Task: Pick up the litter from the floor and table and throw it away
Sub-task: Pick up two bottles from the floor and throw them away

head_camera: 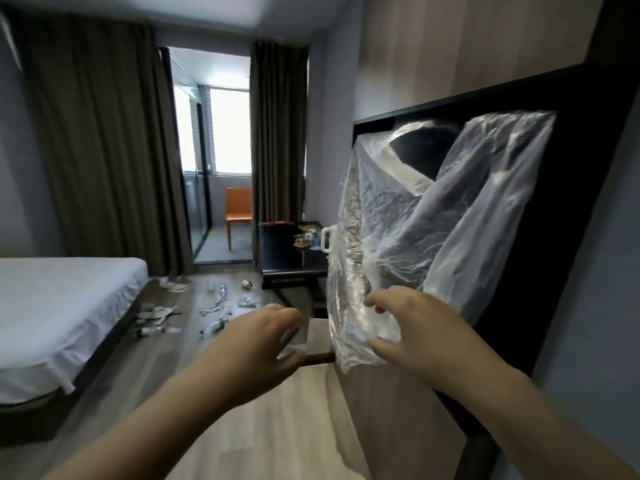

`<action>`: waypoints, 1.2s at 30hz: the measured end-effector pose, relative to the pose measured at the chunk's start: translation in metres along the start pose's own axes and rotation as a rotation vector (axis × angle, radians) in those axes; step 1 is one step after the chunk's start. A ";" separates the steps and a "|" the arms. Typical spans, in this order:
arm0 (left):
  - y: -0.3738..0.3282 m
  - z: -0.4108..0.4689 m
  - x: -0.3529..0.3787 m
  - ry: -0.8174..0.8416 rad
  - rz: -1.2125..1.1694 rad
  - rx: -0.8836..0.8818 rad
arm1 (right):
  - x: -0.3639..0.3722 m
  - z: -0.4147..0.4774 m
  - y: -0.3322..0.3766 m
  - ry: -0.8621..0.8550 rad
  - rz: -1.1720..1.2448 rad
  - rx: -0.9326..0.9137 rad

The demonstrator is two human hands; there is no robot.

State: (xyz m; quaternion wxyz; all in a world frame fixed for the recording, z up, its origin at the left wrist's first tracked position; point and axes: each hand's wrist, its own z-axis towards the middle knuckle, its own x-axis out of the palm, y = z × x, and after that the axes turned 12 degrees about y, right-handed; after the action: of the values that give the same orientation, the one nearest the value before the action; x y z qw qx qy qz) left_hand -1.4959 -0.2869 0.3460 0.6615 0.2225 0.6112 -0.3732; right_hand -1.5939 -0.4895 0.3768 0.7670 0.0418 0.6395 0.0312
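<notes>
Right grip (pixel 415 330) pinches the bag (pixel 398 216) edge and lifts it at 1 o'clock, probably to shake it open. Left grip (pixel 256 341) is curled beside it; can't tell if it holds film. Litter (pixel 214 306) is on the floor at 11, with more on the table (pixel 284 252) at 12.

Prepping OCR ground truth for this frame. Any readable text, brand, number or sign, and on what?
No readable text anywhere in this view.
plastic bag: clear film, no print visible.
litter on the floor: any print on the wrappers or bottle is too small and blurred to read.
litter on the table: too small and blurred to read.
</notes>
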 end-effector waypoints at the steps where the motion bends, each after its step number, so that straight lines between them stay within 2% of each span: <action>1: 0.009 0.007 -0.001 -0.006 0.003 -0.024 | 0.004 0.013 -0.003 0.002 0.000 -0.011; 5: 0.043 0.043 0.000 -0.058 0.034 -0.119 | 0.020 0.076 -0.023 -0.007 0.018 -0.088; 13: 0.107 0.115 0.000 -0.045 0.054 -0.309 | 0.037 0.201 -0.056 0.073 0.033 -0.235; 21: 0.187 0.170 0.019 -0.019 0.072 -0.388 | 0.079 0.309 -0.060 0.146 0.049 -0.327; 36: 0.463 0.297 0.025 0.041 0.027 -0.424 | 0.173 0.592 0.009 0.218 0.016 -0.339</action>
State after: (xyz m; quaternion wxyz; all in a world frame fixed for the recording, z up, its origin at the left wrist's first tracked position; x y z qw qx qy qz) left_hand -0.9510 -0.2268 0.2922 0.6860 0.0941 0.6862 -0.2229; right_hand -0.9808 -0.4777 0.3143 0.6891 -0.0864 0.7039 0.1490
